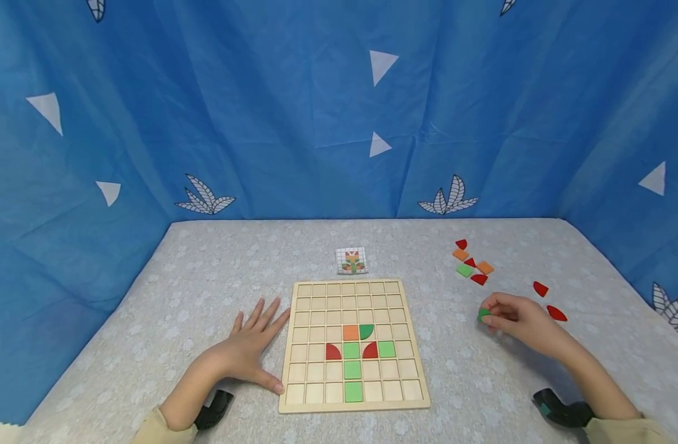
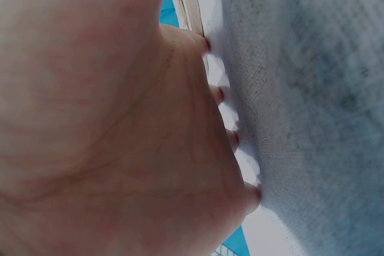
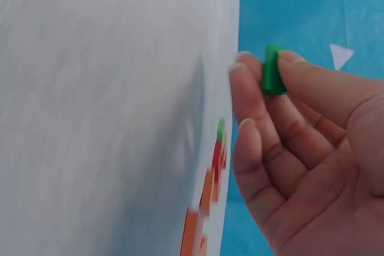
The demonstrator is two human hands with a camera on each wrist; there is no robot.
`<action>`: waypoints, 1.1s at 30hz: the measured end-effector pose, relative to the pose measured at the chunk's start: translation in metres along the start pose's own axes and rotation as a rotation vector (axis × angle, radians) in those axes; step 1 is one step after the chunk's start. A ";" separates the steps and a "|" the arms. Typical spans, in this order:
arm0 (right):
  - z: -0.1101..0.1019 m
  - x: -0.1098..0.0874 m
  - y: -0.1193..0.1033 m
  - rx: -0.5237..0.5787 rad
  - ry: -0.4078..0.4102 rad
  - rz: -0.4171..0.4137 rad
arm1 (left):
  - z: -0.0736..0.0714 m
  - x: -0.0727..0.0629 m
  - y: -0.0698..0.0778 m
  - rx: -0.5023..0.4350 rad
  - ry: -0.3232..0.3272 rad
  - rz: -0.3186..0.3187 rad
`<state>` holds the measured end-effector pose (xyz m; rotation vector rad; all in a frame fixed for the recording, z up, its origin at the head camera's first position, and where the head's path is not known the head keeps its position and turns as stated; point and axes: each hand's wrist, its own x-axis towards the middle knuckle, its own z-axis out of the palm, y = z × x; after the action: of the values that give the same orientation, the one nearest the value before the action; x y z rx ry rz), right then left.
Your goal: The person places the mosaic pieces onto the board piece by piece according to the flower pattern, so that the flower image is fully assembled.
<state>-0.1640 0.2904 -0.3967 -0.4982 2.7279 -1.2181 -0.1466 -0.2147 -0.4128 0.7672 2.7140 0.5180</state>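
Green piece [image 1: 484,313] pinched in right hand [image 1: 516,320], above the surface right of the board [image 1: 354,345].

Piece sits between thumb and fingertips [image 3: 252,70], edge-on in the wrist view. Left hand [image 1: 250,351] flat, fingers spread, touching the board's left edge, holding nothing. Board carries green, red and orange pieces mid-grid; pattern card [image 1: 351,259] just behind it; loose pieces [image 1: 472,264] lie beyond the right hand. To seat it well, I'd judge: match the card, turn the piece flat, lower square into the cell, keep the board braced.
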 end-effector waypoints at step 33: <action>0.075 0.083 -0.075 0.371 -0.206 -0.083 | 0.000 0.000 0.001 0.003 -0.007 -0.020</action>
<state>-0.2063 0.1627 -0.3890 -0.6509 2.2614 -1.5515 -0.1466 -0.2140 -0.4124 0.7404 2.7143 0.5057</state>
